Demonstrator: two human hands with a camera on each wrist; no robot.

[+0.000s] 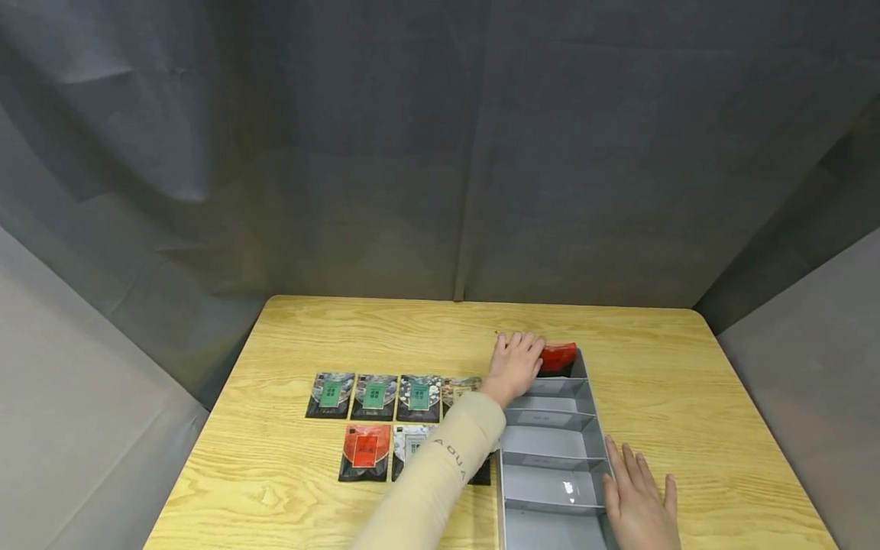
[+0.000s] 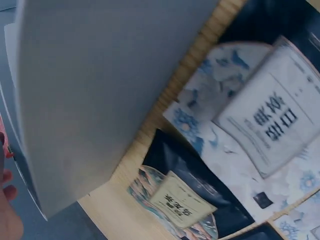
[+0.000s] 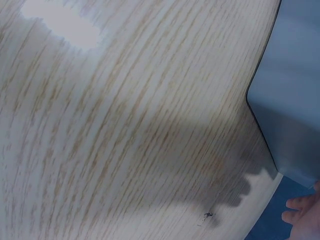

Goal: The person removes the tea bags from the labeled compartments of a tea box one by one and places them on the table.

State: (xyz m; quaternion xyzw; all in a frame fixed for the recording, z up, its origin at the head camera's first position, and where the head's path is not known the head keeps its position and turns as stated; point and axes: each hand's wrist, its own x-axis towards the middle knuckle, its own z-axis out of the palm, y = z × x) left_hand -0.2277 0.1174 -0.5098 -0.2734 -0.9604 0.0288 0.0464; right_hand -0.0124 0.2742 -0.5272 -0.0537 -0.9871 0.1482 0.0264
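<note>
At the far end of a grey compartment box [image 1: 543,441], my left hand [image 1: 514,367] grips a red packet [image 1: 558,357] that stands in the last compartment. The hand covers the packet's left part, and the thumb is hidden in the head view. In the left wrist view, only fingertips [image 2: 7,192] show at the left edge, beside a strip of red. Fingers spread, my right hand [image 1: 641,500] lies against the box's right side, near its front. The right wrist view catches part of that hand [image 3: 302,215] at the lower right corner.
Left of the box, packets lie in two rows on the wooden table [image 1: 275,489]: green-labelled ones [image 1: 330,395], a red one [image 1: 364,452], a white one [image 1: 407,443] and others partly under the left sleeve [image 1: 433,473]. Dark curtains [image 1: 371,153] stand behind the table.
</note>
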